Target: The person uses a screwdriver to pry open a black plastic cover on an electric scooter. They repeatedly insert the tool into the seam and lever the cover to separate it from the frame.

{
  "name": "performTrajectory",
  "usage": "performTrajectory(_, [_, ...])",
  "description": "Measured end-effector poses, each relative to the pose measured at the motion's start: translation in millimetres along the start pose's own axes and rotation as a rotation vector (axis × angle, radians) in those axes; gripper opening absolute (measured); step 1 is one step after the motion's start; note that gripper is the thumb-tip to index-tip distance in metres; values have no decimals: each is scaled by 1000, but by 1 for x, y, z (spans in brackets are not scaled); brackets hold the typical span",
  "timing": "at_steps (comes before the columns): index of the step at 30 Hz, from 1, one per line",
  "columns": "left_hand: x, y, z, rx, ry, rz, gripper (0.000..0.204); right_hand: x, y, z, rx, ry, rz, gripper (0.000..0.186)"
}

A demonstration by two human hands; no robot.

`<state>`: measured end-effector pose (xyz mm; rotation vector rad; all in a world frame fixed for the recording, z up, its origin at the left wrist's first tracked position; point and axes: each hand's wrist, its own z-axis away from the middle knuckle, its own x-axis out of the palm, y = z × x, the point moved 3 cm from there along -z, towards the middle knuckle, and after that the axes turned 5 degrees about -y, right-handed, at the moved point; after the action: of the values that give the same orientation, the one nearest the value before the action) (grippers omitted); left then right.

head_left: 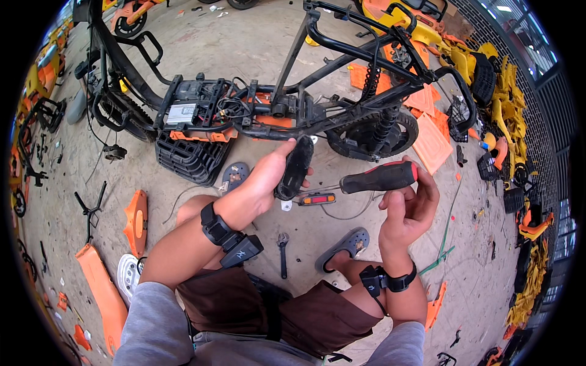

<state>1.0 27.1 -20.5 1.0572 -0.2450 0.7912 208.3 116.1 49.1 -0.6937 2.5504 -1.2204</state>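
Observation:
My left hand [270, 175] is closed around a black oblong part [296, 166] with rounded ends, held just in front of the lower frame rail of a stripped scooter [268, 129]. The part's top end overlaps the rail in the picture; I cannot tell whether they touch. In my right hand [410, 210], the fingertips and thumb grip a screwdriver [378, 177] by its black and red handle. Its thin shaft points left toward the black part, and the tip is hidden behind that part or the left fingers.
A red and amber light [317, 199] with a cable lies on the floor beneath my hands. An adjustable wrench [283, 255] rests between my feet. Orange panels [102, 299] lie at left, a black crate [189, 160] under the scooter, and yellow parts [510, 116] pile along the right wall.

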Motion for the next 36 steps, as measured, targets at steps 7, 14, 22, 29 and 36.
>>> performTrajectory(7, [0,-2,-2,-8,-15,3,46,-3,2,0,17,50,116,55])
performTrajectory(14, [2,-2,-2,-7,-16,13,44,-4,2,-1,-72,-11,71,55])
performTrajectory(22, [-2,-4,-6,-2,-32,30,45,2,-3,0,41,31,45,58])
performTrajectory(29, [-1,-6,-7,-8,-32,-10,46,-6,3,0,-122,-18,189,64])
performTrajectory(36, [-2,-4,-5,-8,-35,-17,47,2,-4,4,10,1,4,59])
